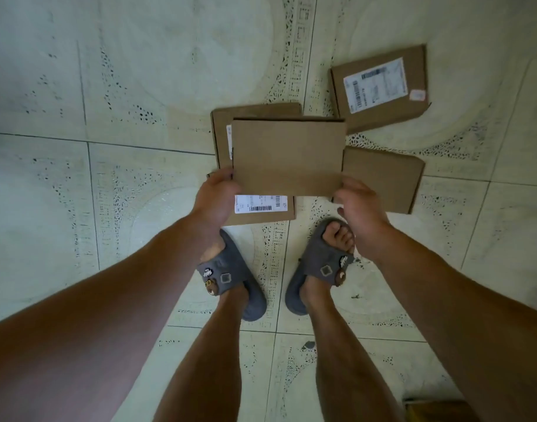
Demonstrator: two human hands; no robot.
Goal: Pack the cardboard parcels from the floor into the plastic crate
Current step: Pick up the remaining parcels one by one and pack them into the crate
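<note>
Grips the lower left corner of the raised parcel with the left hand, fingers curled round the edge. Holds it flat above the tiled floor, over the near labelled parcel lying just ahead of grey slippers. Clasps the lower right corner with the right hand, fingers tucked beneath, blurred. Shows a plain parcel on the floor just right of it, and the far labelled parcel beyond, apart.
</note>
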